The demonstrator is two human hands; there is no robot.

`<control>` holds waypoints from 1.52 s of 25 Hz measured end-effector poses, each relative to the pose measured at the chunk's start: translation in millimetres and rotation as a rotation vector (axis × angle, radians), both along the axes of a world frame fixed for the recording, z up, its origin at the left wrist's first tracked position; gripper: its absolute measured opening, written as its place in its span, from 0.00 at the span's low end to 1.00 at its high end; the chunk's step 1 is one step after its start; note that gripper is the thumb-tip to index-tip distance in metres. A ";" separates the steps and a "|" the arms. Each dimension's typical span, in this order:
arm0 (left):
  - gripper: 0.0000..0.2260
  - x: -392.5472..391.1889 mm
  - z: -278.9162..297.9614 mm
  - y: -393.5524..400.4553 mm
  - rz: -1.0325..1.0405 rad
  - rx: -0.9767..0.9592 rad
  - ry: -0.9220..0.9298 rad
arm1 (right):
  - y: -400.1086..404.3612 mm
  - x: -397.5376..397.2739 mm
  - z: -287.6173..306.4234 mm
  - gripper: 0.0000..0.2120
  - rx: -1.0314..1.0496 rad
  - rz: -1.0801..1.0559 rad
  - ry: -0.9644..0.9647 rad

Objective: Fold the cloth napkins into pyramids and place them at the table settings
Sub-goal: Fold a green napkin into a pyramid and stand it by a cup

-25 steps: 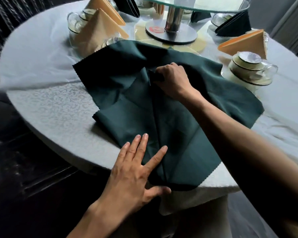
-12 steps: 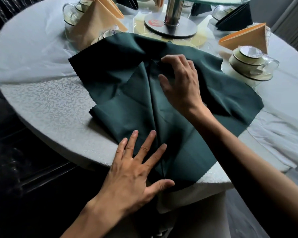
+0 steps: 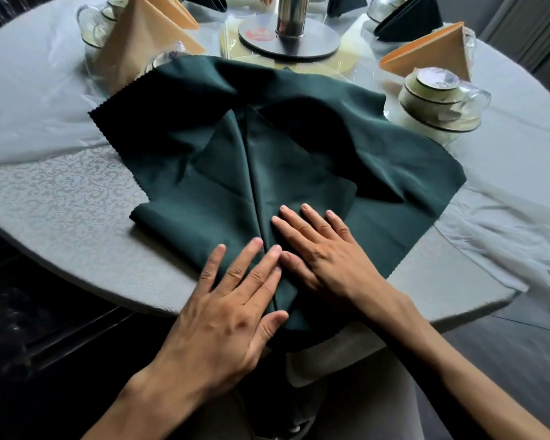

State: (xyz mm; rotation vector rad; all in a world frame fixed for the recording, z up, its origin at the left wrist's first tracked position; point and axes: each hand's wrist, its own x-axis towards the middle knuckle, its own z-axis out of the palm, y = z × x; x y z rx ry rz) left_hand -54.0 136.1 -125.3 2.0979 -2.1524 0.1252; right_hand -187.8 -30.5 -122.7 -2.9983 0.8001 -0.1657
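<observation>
At the far left of the round worktop [image 3: 61, 198], a peach napkin pyramid [image 3: 140, 42] stands among glass cups [image 3: 91, 25], just behind the left corner of the dark green napkin [image 3: 299, 160]. That green napkin lies spread across the near middle of the worktop, its zigzag-cut edges showing at left and right, and two flaps are folded inward to meet along a centre crease that runs toward the person. Its near tip hangs over the worktop's edge.

The left hand [image 3: 232, 315] lies flat on the near part of the napkin, left of the crease, fingers straight and slightly spread, holding nothing. The right hand [image 3: 321, 249] lies flat just right of the crease, fingers straight and pressing the cloth; the two hands touch at the fingertips.

Behind the napkin stands the metal base of a turntable [image 3: 289, 42]. Further right, a stack of bowls and a cup [image 3: 438, 100] sits beside the napkin's right edge, with another peach pyramid [image 3: 438, 49] and a dark folded napkin [image 3: 410, 17] behind it.
</observation>
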 end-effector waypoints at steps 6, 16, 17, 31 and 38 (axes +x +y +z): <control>0.36 10.2 -3.1 1.4 -0.085 -0.004 0.010 | 48.6 -29.8 8.0 0.29 0.026 0.173 -0.071; 0.29 16.6 8.2 -8.5 -0.100 -0.068 0.214 | -71.1 -52.6 18.4 0.38 0.012 0.043 0.061; 0.31 18.5 11.0 -13.0 -0.101 -0.072 0.226 | -58.5 -51.7 17.1 0.36 0.021 0.106 0.017; 0.12 43.0 201.7 -8.1 -0.216 0.117 1.200 | 7.8 -83.7 148.5 0.16 1.030 0.254 -0.503; 0.07 78.5 156.2 -135.9 0.015 0.540 1.423 | -46.8 -65.3 120.9 0.13 1.260 -0.133 -0.466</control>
